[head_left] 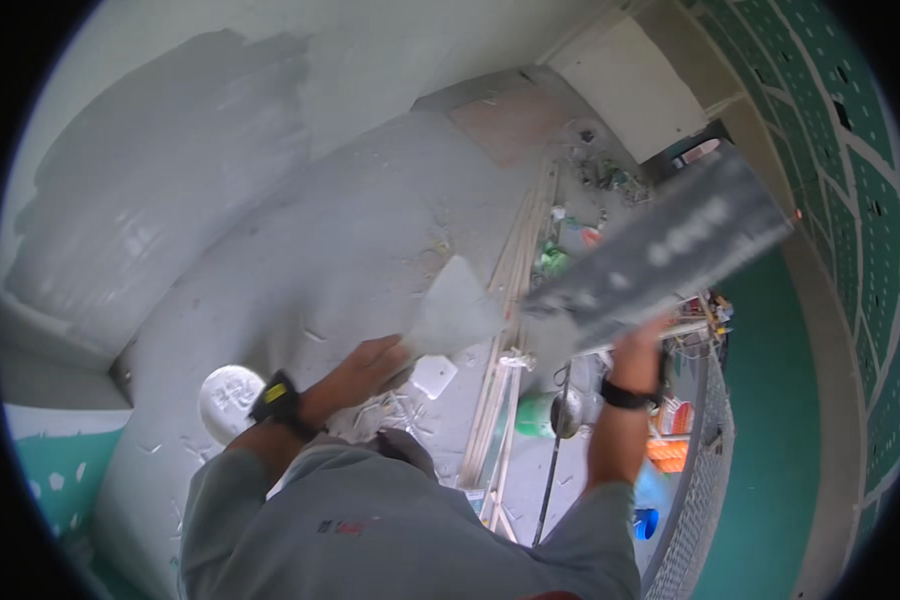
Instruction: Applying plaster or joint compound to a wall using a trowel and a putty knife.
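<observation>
The person's left hand [372,366] reaches forward from the near left, its fingers closed on the near left edge of a pale, flat, four-sided plate [457,308]; just how the thumb and fingertips sit on it cannot be told, as the edge is blurred. The right hand [640,350], smeared by motion, is at the near edge of a wide grey trowel blade [675,240] and grips it there, though the separate fingers cannot be made out. The blade slants from near left to far right, marked with pale smears, and its left end is beside the plate; whether the two touch cannot be told.

A dark watch [277,402] is on the left wrist and a dark band [627,395] on the right. On the grey floor [370,200], a round tub [230,402] with white contents stands to the left of the left forearm. A small white square piece [434,376] lies near the left hand. Long pale strips [488,415] run from near to far between the forearms, with a green container [536,413] just to their right. A metal mesh [698,490] is right of the right forearm. The left wall [360,70] bears a broad grey patch [170,180]; green perforated panels [818,120] line the far right.
</observation>
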Demonstrator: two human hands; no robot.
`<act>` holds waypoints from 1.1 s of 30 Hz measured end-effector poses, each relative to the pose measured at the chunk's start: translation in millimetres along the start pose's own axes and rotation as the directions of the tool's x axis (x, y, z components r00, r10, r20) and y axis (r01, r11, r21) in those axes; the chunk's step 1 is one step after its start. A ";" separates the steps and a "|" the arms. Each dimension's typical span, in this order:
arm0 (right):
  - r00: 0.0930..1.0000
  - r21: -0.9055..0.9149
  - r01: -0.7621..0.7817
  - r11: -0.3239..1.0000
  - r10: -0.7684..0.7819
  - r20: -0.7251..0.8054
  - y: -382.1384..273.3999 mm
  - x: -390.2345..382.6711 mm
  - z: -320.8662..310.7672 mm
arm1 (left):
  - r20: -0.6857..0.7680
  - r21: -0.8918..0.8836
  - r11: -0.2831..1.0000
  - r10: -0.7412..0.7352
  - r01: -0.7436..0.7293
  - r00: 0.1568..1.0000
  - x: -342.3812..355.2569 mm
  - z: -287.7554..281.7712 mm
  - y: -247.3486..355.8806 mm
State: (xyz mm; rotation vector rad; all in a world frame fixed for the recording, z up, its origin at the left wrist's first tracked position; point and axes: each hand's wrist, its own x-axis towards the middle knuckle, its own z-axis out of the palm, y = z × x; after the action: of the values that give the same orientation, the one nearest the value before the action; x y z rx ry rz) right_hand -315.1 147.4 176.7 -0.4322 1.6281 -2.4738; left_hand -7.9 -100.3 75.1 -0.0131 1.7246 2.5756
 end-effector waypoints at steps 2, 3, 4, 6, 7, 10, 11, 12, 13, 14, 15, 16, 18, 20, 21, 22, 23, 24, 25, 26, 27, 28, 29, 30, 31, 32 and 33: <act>0.930 0.132 -0.211 0.969 0.157 0.333 36.6 -19.4 117.1 | -0.078 -0.032 0.999 -0.041 0.039 0.996 -28.0 -2.1 -11.8; 0.907 0.139 -0.249 0.959 0.180 0.382 57.1 -17.1 143.4 | -0.210 0.077 0.997 0.046 -0.031 0.977 -24.0 -3.6 -10.6; 0.846 0.150 -0.376 0.914 0.274 0.457 76.0 -25.9 172.2 | -0.339 0.193 0.979 0.130 -0.066 0.932 -22.4 -2.9 -9.3; 0.702 0.131 -0.564 0.815 0.390 0.596 120.5 -27.0 195.3 | -0.523 0.196 0.969 0.230 -0.147 0.821 -21.3 -14.7 -3.8; 0.570 -0.352 -0.250 0.902 0.431 0.700 155.1 -12.0 184.1 | -0.549 0.041 0.997 0.074 -0.062 0.833 -23.9 -28.3 4.5; 0.257 -0.624 0.408 0.667 0.572 0.779 208.5 19.9 207.7 | -0.695 -0.106 0.994 -0.057 -0.024 0.717 -36.3 -55.4 12.0; 0.169 -0.598 0.585 0.548 0.639 0.750 218.7 33.7 216.4 | -0.763 -0.084 0.995 -0.033 -0.048 0.645 -35.3 -61.6 10.3; 0.132 -0.571 0.590 0.570 0.629 0.766 231.1 45.2 230.8 | -0.818 -0.058 0.996 -0.009 -0.066 0.575 -31.5 -67.1 8.6; 0.270 -0.680 0.180 0.711 0.629 0.729 239.3 57.4 245.6 | -0.841 0.046 0.998 0.067 -0.052 0.537 -20.3 -65.8 5.4; 0.385 -0.615 -0.273 0.739 0.670 0.634 246.7 68.1 262.9 | -0.851 0.054 0.998 0.069 -0.044 0.520 -8.0 -65.0 4.3; 0.306 -0.564 -0.443 0.697 0.709 0.636 248.8 83.8 277.3 | -0.842 0.018 0.991 -0.058 0.134 0.536 6.0 -59.3 0.0; 0.229 -0.493 -0.606 0.624 0.730 0.643 251.9 96.0 295.4 | -0.824 -0.010 0.947 -0.189 0.321 0.534 15.1 -58.1 -4.4; 0.089 -0.494 -0.621 0.608 0.681 0.727 249.4 112.3 319.3 | -0.835 0.114 0.976 -0.007 0.184 0.550 51.6 -37.8 -22.9; 0.050 -0.517 -0.582 0.628 0.663 0.747 255.5 117.5 342.0 | -0.869 0.122 0.981 0.033 0.150 0.494 88.2 -40.9 -12.2; 0.035 -0.534 -0.523 0.665 0.642 0.766 265.3 121.4 346.0 | -0.890 0.124 0.987 0.065 0.103 0.452 98.6 -41.7 -8.4; 0.141 -0.343 -0.215 0.914 0.377 0.916 255.8 100.7 343.1 | -0.913 0.108 0.988 0.056 0.106 0.405 100.9 -43.7 -1.9; 0.019 -0.431 -0.158 0.888 0.439 0.898 269.1 100.7 337.2 | -0.946 0.007 0.999 -0.006 0.040 0.324 98.7 -47.8 10.3; -0.095 -0.503 -0.080 0.861 0.495 0.864 284.7 104.2 336.1 | -0.966 -0.080 0.996 -0.068 -0.040 0.250 94.1 -55.1 20.0; -0.148 -0.496 -0.085 0.864 0.481 0.864 285.1 104.1 340.2 | -0.978 -0.079 0.995 -0.067 -0.053 0.198 84.0 -56.4 27.1; -0.194 -0.485 0.160 0.860 0.509 0.838 284.7 107.7 345.1 | -0.984 -0.075 0.982 -0.046 -0.171 0.171 70.4 -59.6 31.6; -0.222 -0.429 0.397 0.811 0.539 0.813 285.9 111.1 354.6 | -0.989 -0.063 0.956 -0.021 -0.287 0.147 56.5 -62.3 34.9; -0.269 -0.379 0.446 0.811 0.526 0.807 287.4 111.4 363.4 | -0.988 -0.035 0.922 0.026 -0.386 0.152 47.0 -66.4 32.6; -0.196 -0.540 0.280 0.794 0.598 0.777 287.4 109.5 373.3 | -0.993 0.029 0.934 0.069 -0.356 0.099 42.2 -66.6 29.6; -0.131 -0.668 0.095 0.738 0.674 0.727 285.1 107.5 386.3 | -0.992 0.093 0.942 0.116 -0.322 0.053 39.4 -67.6 28.1; -0.125 -0.588 -0.092 0.803 0.577 0.807 297.2 115.5 405.6 | -0.993 0.120 0.987 0.120 -0.106 -0.005 45.4 -67.4 43.7; -0.126 -0.578 -0.078 0.812 0.567 0.814 285.9 108.4 419.2 | -0.991 0.136 0.984 0.135 -0.116 -0.010 51.5 -70.3 29.0; -0.136 -0.593 -0.346 0.727 0.586 0.799 271.8 97.0 430.0 | -0.973 0.230 0.970 0.230 0.074 0.002 60.1 -76.7 3.0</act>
State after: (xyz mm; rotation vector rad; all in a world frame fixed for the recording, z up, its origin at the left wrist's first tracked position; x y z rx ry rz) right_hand -279.4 -363.8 102.0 -1.0126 0.9620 -0.8174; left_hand -69.3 -170.5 46.8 -2.4583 2.1881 2.3011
